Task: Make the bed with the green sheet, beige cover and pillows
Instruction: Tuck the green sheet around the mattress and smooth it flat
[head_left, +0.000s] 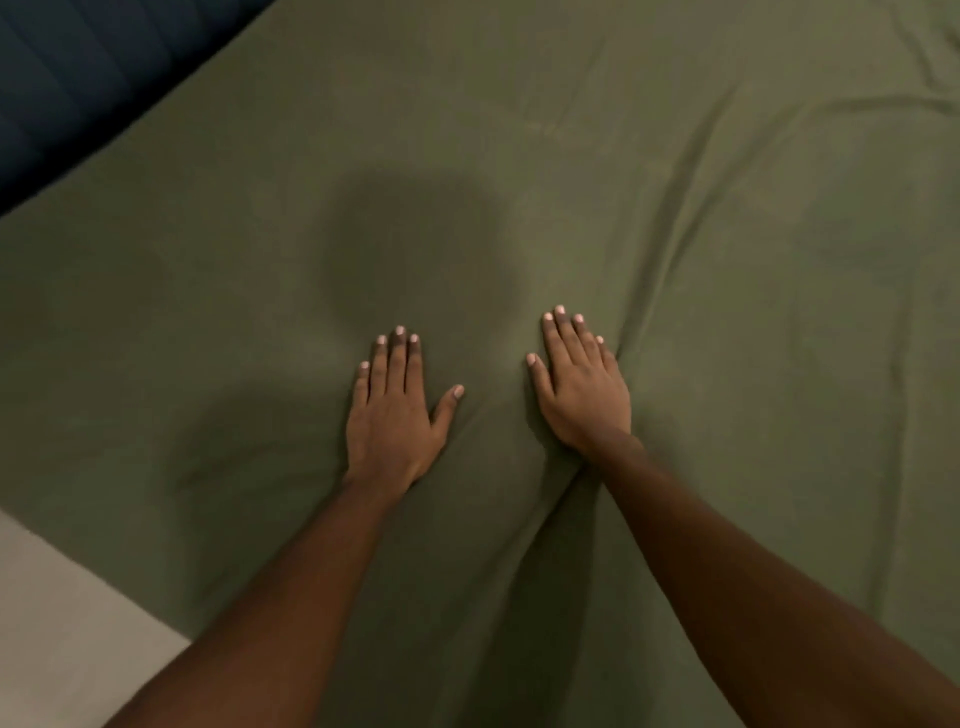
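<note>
Flagging one risk: could drive creases (670, 234) further across sheet (519, 156) rather than clear them if pushed outward with uneven pressure; could also pull cloth askew. Pressing down with left hand (392, 415) and right hand (579, 387), both flat, fingers straight, gripping nothing. Spread wide, lying directly under both palms and touching them; bunched into a fold just beside right hand's outer side.

Green sheet (571, 182) spread flat over bed, lightly creased
</note>
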